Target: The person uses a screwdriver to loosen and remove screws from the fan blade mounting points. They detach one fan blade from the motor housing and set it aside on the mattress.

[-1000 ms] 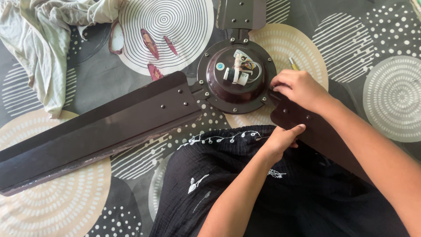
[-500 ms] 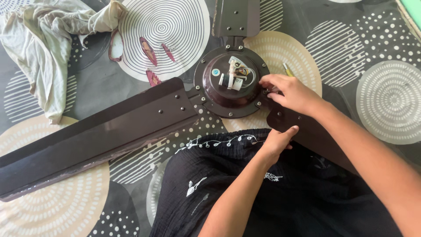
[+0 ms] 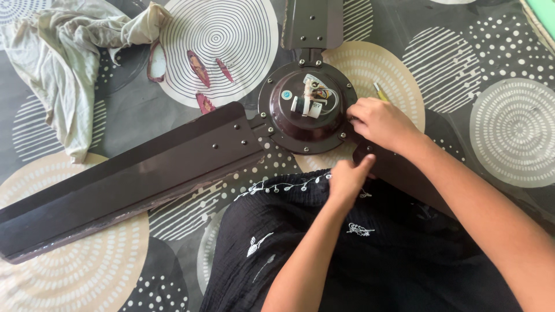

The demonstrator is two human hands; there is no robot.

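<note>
A dark brown ceiling fan lies on a patterned mat, its round motor hub (image 3: 306,110) facing up with white wiring at the centre. My right hand (image 3: 378,122) rests at the hub's right rim, where the right blade (image 3: 404,173) joins. Its fingers are curled tight there, and what they pinch is hidden. My left hand (image 3: 347,176) grips the near edge of that blade close to the hub, thumb on top. A long left blade (image 3: 133,173) stretches to the lower left, and a third blade (image 3: 312,23) points away at the top.
A yellow tool tip (image 3: 378,91) peeks out just behind my right hand. A crumpled pale cloth (image 3: 58,52) lies at the top left. Small reddish scraps (image 3: 196,66) sit on the mat beside it. My lap, in black embroidered fabric (image 3: 277,242), fills the lower middle.
My left hand has slid up and left along the right blade's edge, closer to the hub. My right hand has stayed at the hub's rim with its fingers curled tighter.
</note>
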